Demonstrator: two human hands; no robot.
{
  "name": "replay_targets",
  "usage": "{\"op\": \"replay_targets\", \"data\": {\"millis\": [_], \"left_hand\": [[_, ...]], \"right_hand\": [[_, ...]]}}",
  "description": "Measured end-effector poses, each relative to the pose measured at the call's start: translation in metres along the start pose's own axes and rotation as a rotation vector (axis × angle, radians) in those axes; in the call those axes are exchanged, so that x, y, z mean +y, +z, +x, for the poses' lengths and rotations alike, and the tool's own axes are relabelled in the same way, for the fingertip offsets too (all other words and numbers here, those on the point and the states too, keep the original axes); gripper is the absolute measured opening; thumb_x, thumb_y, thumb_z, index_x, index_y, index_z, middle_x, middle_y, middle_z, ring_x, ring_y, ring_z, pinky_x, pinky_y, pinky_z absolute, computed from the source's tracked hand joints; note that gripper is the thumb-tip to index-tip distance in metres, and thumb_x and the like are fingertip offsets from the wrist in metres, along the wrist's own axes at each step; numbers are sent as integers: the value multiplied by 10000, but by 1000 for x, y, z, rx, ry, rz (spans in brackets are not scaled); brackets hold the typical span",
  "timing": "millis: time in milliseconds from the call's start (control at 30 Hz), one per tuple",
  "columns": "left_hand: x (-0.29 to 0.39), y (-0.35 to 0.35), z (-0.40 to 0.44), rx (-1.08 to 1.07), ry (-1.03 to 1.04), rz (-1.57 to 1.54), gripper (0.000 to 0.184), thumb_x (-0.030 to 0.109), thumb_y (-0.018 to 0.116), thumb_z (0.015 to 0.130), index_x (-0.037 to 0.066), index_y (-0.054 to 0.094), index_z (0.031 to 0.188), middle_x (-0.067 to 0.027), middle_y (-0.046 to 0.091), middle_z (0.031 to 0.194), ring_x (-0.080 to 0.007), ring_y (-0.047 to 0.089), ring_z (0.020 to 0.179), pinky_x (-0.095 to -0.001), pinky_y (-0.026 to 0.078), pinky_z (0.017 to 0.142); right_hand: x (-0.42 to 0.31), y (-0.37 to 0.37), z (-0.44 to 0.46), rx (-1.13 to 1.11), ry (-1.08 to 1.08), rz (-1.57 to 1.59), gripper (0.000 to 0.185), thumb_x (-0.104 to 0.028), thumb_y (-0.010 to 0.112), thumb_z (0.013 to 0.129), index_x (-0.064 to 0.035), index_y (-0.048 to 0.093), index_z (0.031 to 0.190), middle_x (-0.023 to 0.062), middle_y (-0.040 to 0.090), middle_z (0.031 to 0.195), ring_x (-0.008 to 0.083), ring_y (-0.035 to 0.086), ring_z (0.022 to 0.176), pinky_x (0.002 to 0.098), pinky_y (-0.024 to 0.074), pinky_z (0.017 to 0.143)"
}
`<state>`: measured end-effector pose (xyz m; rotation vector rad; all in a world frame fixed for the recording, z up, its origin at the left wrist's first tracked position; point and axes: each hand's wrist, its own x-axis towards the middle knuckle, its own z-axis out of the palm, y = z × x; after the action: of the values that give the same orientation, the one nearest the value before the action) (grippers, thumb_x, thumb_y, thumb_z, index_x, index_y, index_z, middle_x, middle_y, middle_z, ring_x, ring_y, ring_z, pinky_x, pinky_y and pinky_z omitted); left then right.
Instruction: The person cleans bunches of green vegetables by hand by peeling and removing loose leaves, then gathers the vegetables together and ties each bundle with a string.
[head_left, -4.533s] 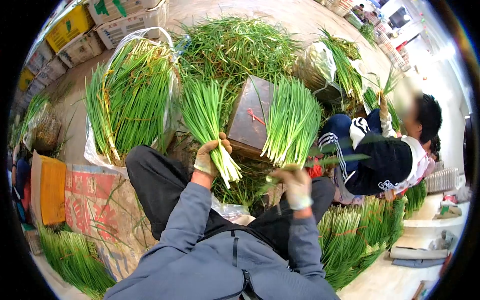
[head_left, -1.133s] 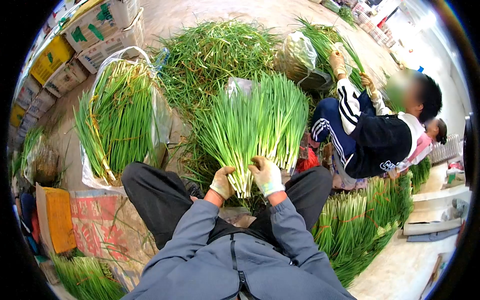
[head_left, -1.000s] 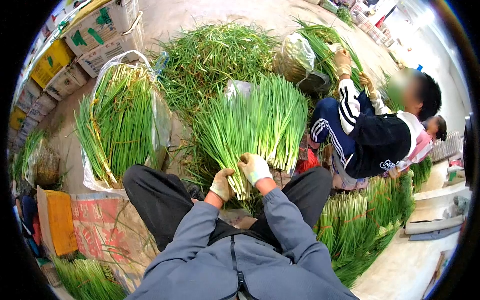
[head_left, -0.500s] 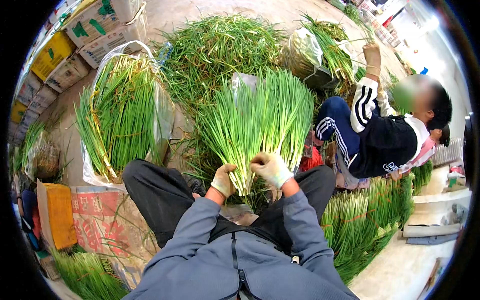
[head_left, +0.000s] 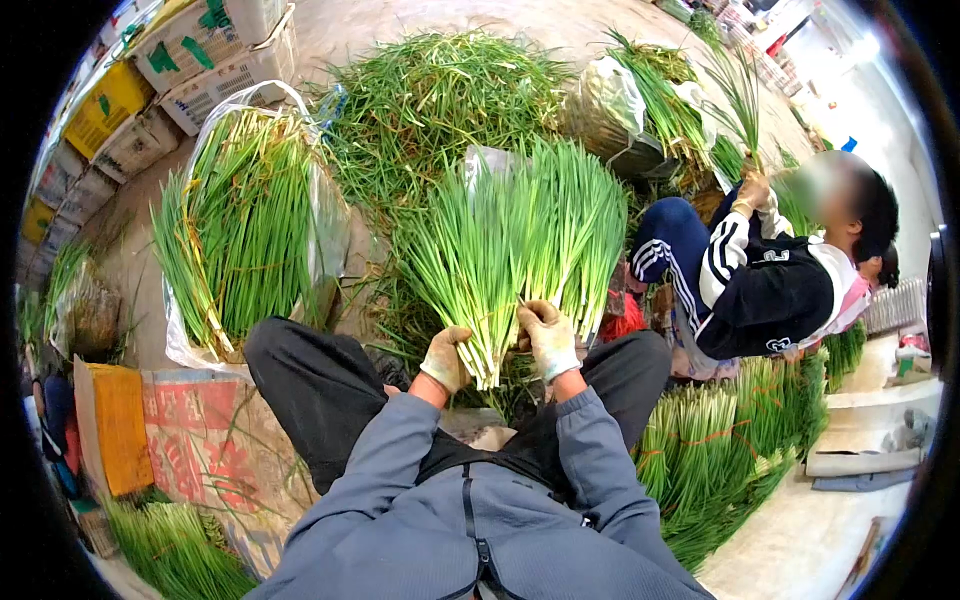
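Both my hands wear pale, stained gloves. My left hand [head_left: 447, 358] is closed around the white stems of a fanned bunch of garlic chives [head_left: 474, 245], held above my lap. Just right of those stems, my right hand [head_left: 549, 338] is closed, thumb and fingers pinched at the bunch's edge; exactly how many stalks it grips is hidden. A second sheaf of garlic chives [head_left: 582, 230] lies behind my right hand, its pale stem ends toward me.
A loose heap of greens [head_left: 450, 95] lies ahead. An open plastic bag [head_left: 330, 225] of chives stands left, near stacked crates [head_left: 215, 60]. Tied bundles [head_left: 715, 430] stand at my right. A seated person [head_left: 770, 280] holds stalks there. A cardboard sheet [head_left: 205, 425] lies at left.
My right hand has turned, its fingers now pointing up at the stems' right edge. My left hand stays on the bunch. The other person's raised hand has come down, with stalks upright in it.
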<state>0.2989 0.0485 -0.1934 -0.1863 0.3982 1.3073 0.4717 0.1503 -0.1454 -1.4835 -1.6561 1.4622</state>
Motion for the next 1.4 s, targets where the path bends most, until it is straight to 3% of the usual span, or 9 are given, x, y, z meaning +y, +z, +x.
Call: {"op": "replay_targets", "data": {"millis": [100, 133, 233, 300, 533, 733, 867, 1000, 1400], "left_hand": [[-1, 4, 0, -19, -9, -38, 674, 239, 582, 813, -63, 491, 1408, -270, 656, 1258, -406, 680, 1089, -521, 546, 996], [-1, 3, 0, -20, -8, -36, 674, 239, 582, 813, -63, 491, 1408, -270, 656, 1258, -406, 680, 1089, -521, 546, 996], [0, -3, -2, 26, -11, -39, 613, 245, 568, 824, -43, 535, 1364, -248, 686, 1192, -395, 699, 1026, -516, 564, 955], [1, -5, -2, 94, -29, 5, 544, 254, 548, 839, -25, 576, 1306, -225, 707, 1121, -387, 710, 958, -511, 578, 911], [-2, -22, 6, 90, -8, -5, 481, 249, 497, 875, -34, 598, 1251, -231, 704, 1095, -384, 706, 943, -516, 575, 902], [-7, -20, 8, 176, -8, -54, 444, 228, 478, 893, -35, 600, 1230, -230, 693, 1129, -391, 693, 976, -517, 562, 946], [-1, -12, 0, 86, 61, -80, 512, 223, 502, 875, -62, 568, 1295, -236, 687, 1167, -399, 691, 1029, -527, 552, 977], [1, 7, -6, -61, -45, -78, 642, 222, 549, 827, -78, 502, 1392, -271, 650, 1271, -410, 677, 1099, -530, 548, 996], [-7, -21, 9, 85, -69, 78, 295, 53, 571, 938, -80, 607, 1199, -202, 701, 1057, -341, 705, 937, -506, 575, 921]], "right_hand": [[8, 4, 1, 31, 66, 108, 206, -232, 675, 939, -97, 702, 1092, 65, 722, 1110, 224, 712, 946, 313, 568, 794], [10, 7, 4, -75, -243, -96, 217, -187, 666, 958, -53, 670, 1129, 67, 704, 989, 156, 664, 775, 277, 552, 659], [-5, 17, -11, -161, -390, -381, 285, -139, 690, 921, -31, 650, 1182, 139, 730, 968, 228, 703, 747, 323, 569, 670], [-15, 21, -20, -177, -252, -466, 385, -187, 724, 869, -62, 656, 1227, 187, 721, 1044, 340, 712, 915, 384, 552, 835], [-14, 25, -18, -230, -232, -676, 461, -196, 720, 845, -84, 650, 1286, 234, 711, 1052, 396, 688, 960, 432, 560, 845], [-9, 44, -19, -112, -292, -887, 288, -220, 699, 847, -82, 754, 1094, 209, 725, 1010, 371, 698, 927, 420, 569, 820], [-6, 27, -14, -106, -40, -103, 292, -187, 697, 925, 18, 720, 1131, 66, 725, 834, 111, 629, 652, 266, 527, 633], [-1, 13, -21, -48, 156, 681, 213, -151, 661, 981, -17, 638, 1145, -8, 607, 772, 88, 577, 613, 239, 504, 562], [-12, 19, -37, -328, 3, 229, 177, -126, 642, 981, -11, 618, 1114, 19, 646, 915, 92, 606, 794, 254, 514, 716]]}}
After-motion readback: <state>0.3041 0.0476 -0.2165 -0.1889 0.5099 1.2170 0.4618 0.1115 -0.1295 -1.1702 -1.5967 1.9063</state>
